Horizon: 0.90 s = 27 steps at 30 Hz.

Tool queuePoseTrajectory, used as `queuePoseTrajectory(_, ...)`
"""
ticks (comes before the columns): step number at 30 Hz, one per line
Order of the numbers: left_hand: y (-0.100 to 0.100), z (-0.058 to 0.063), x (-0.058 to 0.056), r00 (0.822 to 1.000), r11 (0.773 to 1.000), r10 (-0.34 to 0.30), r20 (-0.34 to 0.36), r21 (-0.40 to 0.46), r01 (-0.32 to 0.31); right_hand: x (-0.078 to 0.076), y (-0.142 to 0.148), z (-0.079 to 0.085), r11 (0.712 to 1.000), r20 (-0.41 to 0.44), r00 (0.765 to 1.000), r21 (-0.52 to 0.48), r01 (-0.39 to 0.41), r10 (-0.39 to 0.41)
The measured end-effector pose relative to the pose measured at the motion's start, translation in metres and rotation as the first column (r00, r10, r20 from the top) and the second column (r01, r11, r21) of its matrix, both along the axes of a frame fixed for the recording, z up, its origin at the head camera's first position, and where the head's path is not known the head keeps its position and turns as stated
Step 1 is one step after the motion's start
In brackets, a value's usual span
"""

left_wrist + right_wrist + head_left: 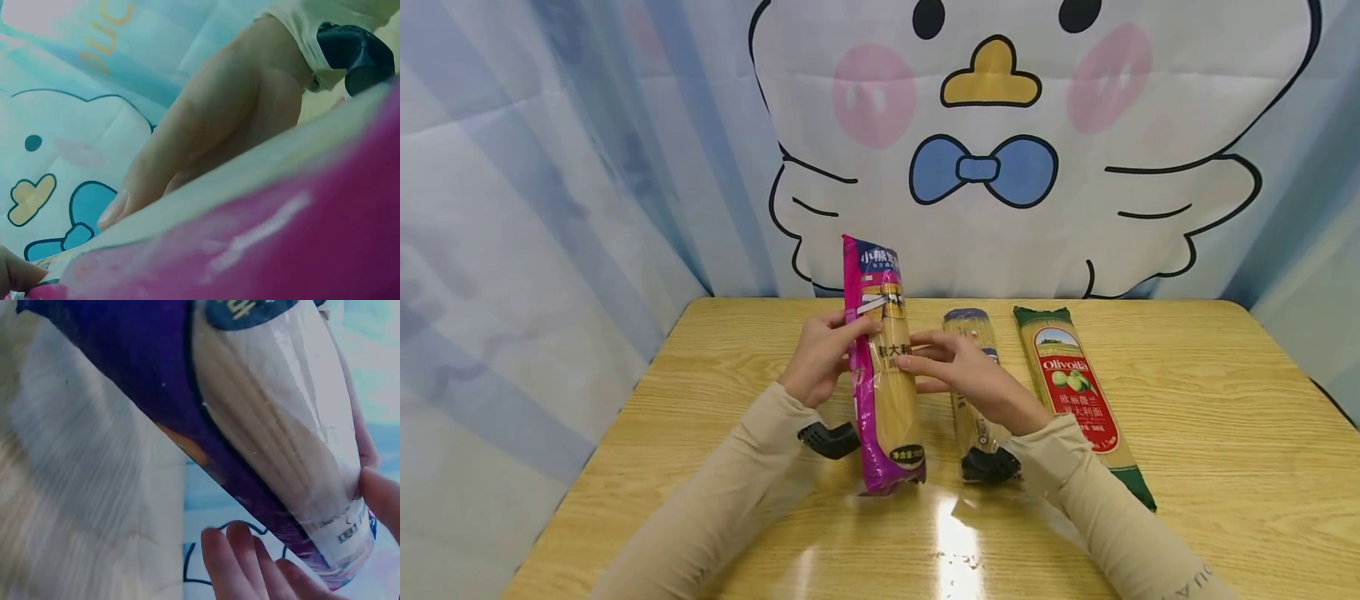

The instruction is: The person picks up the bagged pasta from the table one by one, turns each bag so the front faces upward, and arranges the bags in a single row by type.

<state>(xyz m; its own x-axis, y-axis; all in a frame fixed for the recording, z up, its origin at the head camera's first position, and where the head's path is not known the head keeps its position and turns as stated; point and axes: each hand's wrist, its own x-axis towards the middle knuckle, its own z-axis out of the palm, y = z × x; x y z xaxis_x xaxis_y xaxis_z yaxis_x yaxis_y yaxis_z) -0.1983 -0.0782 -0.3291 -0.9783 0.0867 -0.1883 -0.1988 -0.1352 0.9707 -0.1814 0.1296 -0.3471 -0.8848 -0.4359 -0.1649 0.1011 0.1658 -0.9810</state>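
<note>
A magenta-edged pack of spaghetti [895, 408], its clear front showing the pasta, is held up tilted over the table. My left hand [822, 358] grips its left edge, thumb across the front and the other fingers hidden behind. On the opposite side my right hand [977, 379] holds it, thumb tip on the front and fingers at the right edge. In the right wrist view, the right fingers [240, 562] are spread beside the pack's far end, while the thumb [380, 494] touches its clear face. The left wrist view shows the left thumb [147, 172] lying along the wrapper.
Behind the right hand, a second spaghetti pack [961, 425] with a dark blue top lies on the wooden table [715, 458]. Further right is a green-ended pasta pack [1078, 392] with a red label. A cartoon-printed curtain [985, 242] hangs along the table's back edge.
</note>
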Motion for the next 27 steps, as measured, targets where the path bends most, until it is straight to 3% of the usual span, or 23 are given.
queuePoseTrajectory(6,0.0001,-0.0007,0.0,0.999,0.998,-0.031,0.038,0.052,0.029,-0.0013,-0.0009,-0.0043,0.992,0.092,0.995,-0.123,-0.014,0.026)
queuePoseTrajectory(12,-0.0008,-0.0015,0.0002,0.997,0.994,-0.077,0.024,0.083,0.074,-0.0004,-0.0046,-0.003,0.983,0.075,0.997,-0.181,0.035,-0.021)
queuePoseTrajectory(22,-0.0041,-0.0065,0.0014,0.995,0.992,-0.102,0.002,0.073,0.102,0.002,-0.0092,-0.0011,0.984,0.04,0.996,-0.156,0.081,-0.075)
queuePoseTrajectory(27,-0.0071,-0.0097,0.0049,0.995,0.995,-0.096,0.004,-0.007,0.096,0.0037,-0.0091,-0.0009,0.984,0.066,0.992,-0.138,0.116,-0.108)
